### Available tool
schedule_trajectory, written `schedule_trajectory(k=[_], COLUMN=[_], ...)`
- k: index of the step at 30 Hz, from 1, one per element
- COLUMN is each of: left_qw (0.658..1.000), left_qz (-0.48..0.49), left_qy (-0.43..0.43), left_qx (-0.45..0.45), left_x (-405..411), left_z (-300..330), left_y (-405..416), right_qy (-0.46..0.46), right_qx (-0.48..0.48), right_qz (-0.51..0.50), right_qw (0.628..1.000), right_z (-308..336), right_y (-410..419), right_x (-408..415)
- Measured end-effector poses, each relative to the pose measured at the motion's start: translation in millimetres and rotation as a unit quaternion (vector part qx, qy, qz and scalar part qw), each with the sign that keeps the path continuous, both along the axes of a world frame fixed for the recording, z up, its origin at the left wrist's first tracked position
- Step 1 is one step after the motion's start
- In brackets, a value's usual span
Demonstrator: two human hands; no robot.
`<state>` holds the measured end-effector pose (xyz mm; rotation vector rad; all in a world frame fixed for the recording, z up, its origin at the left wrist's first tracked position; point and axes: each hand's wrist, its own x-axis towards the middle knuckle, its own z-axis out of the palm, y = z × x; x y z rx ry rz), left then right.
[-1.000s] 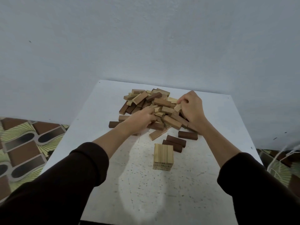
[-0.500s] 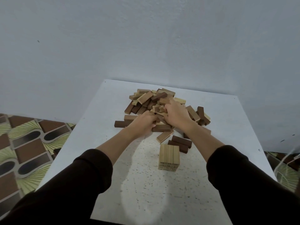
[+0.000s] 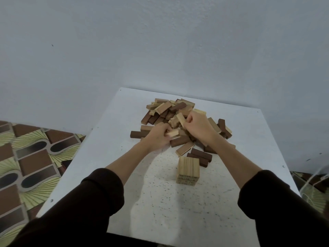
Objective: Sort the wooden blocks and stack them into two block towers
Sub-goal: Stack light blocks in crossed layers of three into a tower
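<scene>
A jumbled pile of blocks [image 3: 170, 113], light and dark, lay at the far middle of the white counter [image 3: 110, 139]. The left hand [image 3: 157, 137] pinched a pale block [image 3: 171, 133]; the right hand [image 3: 199, 126] gripped another light block [image 3: 181, 119] above the pile. A short light tower [image 3: 188, 170] stood nearer, dark blocks [image 3: 201, 156] just behind it.

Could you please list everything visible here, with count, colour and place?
pile of wooden blocks: many, light and dark brown mixed, far middle of table
light block tower: one, pale wood, near the pile
dark blocks: two, dark brown, lying behind the tower
table: one, white, speckled
wall: grey-blue, behind
floor: patterned, left
left hand: holds a light block
right hand: holds a light block
</scene>
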<state>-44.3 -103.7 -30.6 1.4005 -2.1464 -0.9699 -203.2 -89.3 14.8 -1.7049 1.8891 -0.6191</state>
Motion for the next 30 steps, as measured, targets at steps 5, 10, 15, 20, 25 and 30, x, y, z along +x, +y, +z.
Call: schedule_trajectory(k=[5, 10, 15, 20, 25, 30], left_qw=[0.984, 0.984, 0.983, 0.985, 0.989, 0.986], left_qz=[0.091, 0.102, 0.172, 0.167, 0.124, 0.083], left_qy=[0.127, 0.126, 0.057, 0.051, 0.059, 0.057], left_qx=[0.081, 0.074, 0.013, -0.007, -0.057, -0.136], left_x=[26.0, 70.9, 102.0, 113.3, 111.9, 109.5], left_z=[-2.1, -12.3, -25.7, -29.1, -40.0, -49.8], left_y=[27.1, 54.6, 64.5, 66.8, 68.3, 72.4], right_qy=[-0.082, -0.123, -0.114, -0.028, 0.012, -0.071], right_qx=[0.056, 0.102, 0.092, 0.114, 0.083, -0.011], right_qz=[0.015, 0.060, 0.008, -0.025, -0.014, -0.027], right_qw=[0.995, 0.985, 0.989, 0.993, 0.996, 0.997], right_z=[21.6, 15.5, -24.7, -53.7, -53.8, -66.0], right_y=[23.7, 55.0, 70.6, 66.1, 64.0, 60.9], right_x=[27.9, 89.9, 130.3, 145.4, 145.1, 141.7])
